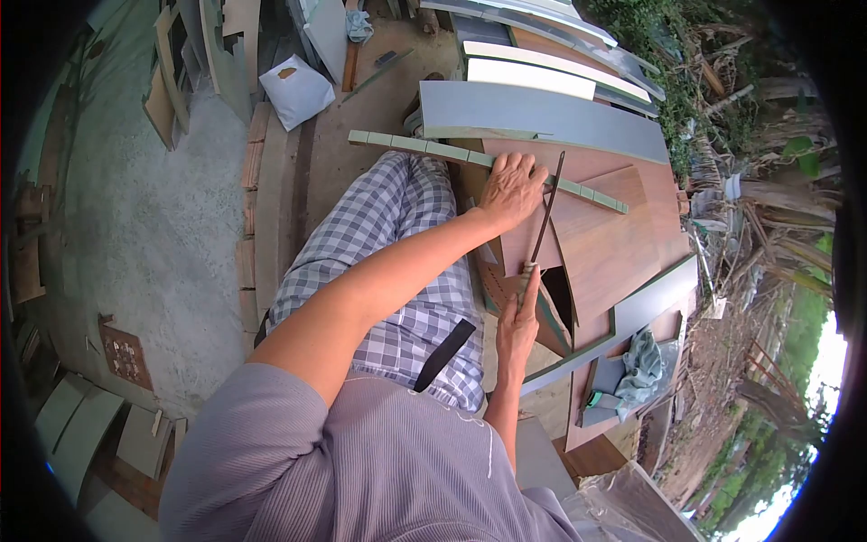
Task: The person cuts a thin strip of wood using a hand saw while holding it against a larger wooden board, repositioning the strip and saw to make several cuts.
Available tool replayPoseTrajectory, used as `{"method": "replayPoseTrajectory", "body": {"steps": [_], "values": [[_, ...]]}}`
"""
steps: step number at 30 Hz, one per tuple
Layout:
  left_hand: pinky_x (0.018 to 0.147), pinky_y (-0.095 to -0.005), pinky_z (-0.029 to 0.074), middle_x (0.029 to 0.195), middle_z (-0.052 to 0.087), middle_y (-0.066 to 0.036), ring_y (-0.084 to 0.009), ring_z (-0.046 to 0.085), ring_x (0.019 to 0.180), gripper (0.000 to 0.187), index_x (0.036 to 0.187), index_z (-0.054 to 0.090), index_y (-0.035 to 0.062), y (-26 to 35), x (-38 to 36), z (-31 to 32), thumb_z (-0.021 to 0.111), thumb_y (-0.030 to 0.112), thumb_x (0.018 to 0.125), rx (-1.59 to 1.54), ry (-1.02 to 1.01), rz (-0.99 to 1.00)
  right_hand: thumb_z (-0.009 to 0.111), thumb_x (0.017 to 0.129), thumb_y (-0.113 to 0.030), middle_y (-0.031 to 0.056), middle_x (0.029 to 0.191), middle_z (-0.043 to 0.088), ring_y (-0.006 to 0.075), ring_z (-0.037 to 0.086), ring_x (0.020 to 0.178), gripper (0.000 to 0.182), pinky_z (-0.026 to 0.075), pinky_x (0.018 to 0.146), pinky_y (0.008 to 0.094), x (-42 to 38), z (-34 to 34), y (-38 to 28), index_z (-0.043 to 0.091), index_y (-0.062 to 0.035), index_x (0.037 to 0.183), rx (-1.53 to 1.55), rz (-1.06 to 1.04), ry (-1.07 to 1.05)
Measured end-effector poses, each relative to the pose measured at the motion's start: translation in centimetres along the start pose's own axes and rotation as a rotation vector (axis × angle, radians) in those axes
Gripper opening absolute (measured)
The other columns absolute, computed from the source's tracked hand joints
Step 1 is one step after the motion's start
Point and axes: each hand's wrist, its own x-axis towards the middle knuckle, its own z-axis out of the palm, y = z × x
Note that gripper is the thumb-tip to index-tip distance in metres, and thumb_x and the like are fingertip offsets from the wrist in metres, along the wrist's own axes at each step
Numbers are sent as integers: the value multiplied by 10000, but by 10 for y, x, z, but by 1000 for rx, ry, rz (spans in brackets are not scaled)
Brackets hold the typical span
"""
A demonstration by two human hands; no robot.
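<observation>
My left hand (513, 191) is closed over a long, narrow green strip (415, 144) with evenly spaced cross lines. The strip lies across wooden panels, its left end sticking out past them above my knees. In my right hand (518, 323) is the handle of a thin, dark, narrow-bladed tool (548, 210); whether it is a file or a saw I cannot tell. Its blade crosses the strip just right of my left fingers, tip pointing away from me. Beneath both lies a brown wooden panel (614, 239).
Grey and white boards (542, 113) are stacked beyond the strip. A blue-grey cloth (643, 363) rests on panels at the right. A white bag (297, 91) sits by upright boards on the concrete floor (135, 235). Plants and dry branches (722, 190) line the right side.
</observation>
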Motion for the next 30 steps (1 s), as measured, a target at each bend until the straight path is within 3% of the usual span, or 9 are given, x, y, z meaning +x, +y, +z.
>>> {"method": "replayPoseTrajectory", "body": {"steps": [10,14,23,25,29,30], "values": [[870,-418,351,1010,513,-106,-280,471,983,251,1010,550,79,-1,0,0,638,174,795,17,25,16,435,978,-104,253,1067,663,400,665,938,594,495,748,451,33,-9,-23,240,-228,1526,-40,-34,1],[869,-418,350,1000,511,-105,-280,471,979,238,1001,555,79,-2,0,1,634,175,798,20,28,27,435,978,-99,258,1111,649,408,659,957,596,497,761,449,19,-3,-13,240,-230,1526,-5,-102,47],[869,-417,350,1004,511,-103,-276,470,977,249,999,559,83,0,1,0,640,176,783,17,19,6,437,978,-91,256,1183,625,402,663,974,603,498,784,439,11,-5,-13,238,-237,1528,6,22,-14],[846,-397,354,913,526,-95,-259,491,923,132,879,569,82,1,2,-1,612,144,770,21,128,36,440,977,-92,259,1181,624,413,658,965,603,496,777,441,22,-7,-18,241,-241,1526,27,-18,-7],[845,-398,355,913,526,-95,-260,491,922,130,878,570,83,-1,2,0,611,143,771,24,141,41,444,978,-96,262,1189,618,408,660,958,601,496,772,440,33,-6,-18,242,-243,1525,-44,-79,27],[859,-404,351,964,520,-97,-265,480,952,192,944,564,84,-1,1,0,629,159,780,26,77,27,445,978,-95,264,1201,611,410,656,971,603,495,774,442,31,-5,-17,239,-244,1525,-23,-108,40]]}}
